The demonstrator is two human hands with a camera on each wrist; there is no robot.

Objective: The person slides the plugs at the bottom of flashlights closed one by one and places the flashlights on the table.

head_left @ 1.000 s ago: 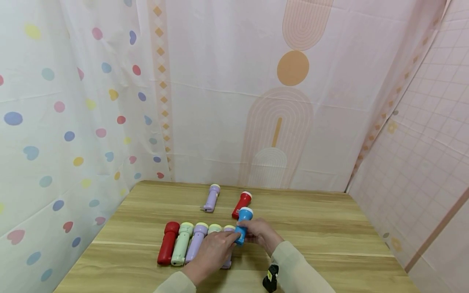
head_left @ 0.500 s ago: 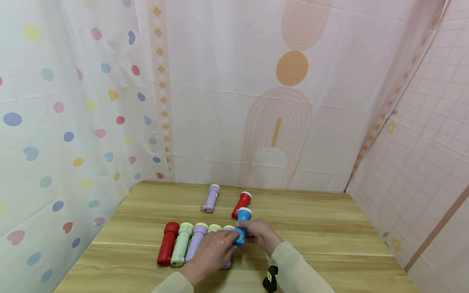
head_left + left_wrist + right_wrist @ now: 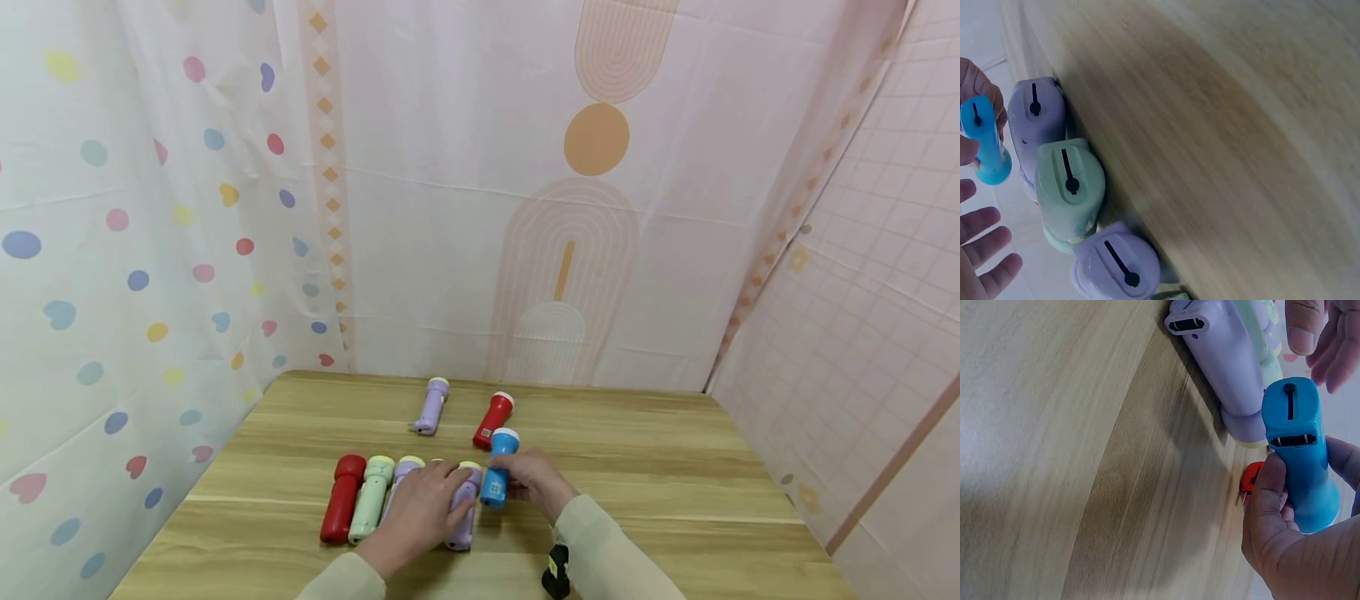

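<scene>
My right hand (image 3: 536, 479) grips a blue flashlight (image 3: 495, 486), fingers and thumb around its body; its lens end points away from me. In the right wrist view the blue flashlight (image 3: 1300, 456) shows its slotted tail end. My left hand (image 3: 420, 504) is over the row of flashlights with its fingers extended, and in the left wrist view no flashlight is between its fingers (image 3: 988, 247). Beneath and beside it lie a purple flashlight (image 3: 462, 517), a mostly covered green flashlight (image 3: 1069, 187) and another purple flashlight (image 3: 1116, 265).
The row's left end has a red flashlight (image 3: 342, 500) and a pale green flashlight (image 3: 371, 500). Farther back lie a purple flashlight (image 3: 432, 407) and a red flashlight (image 3: 495, 419). Patterned curtains (image 3: 450, 208) border the wooden table (image 3: 637, 450).
My left hand has let go of the blue flashlight and moved left over the row. The right hand keeps hold of the blue flashlight, which has turned so a label on it shows.
</scene>
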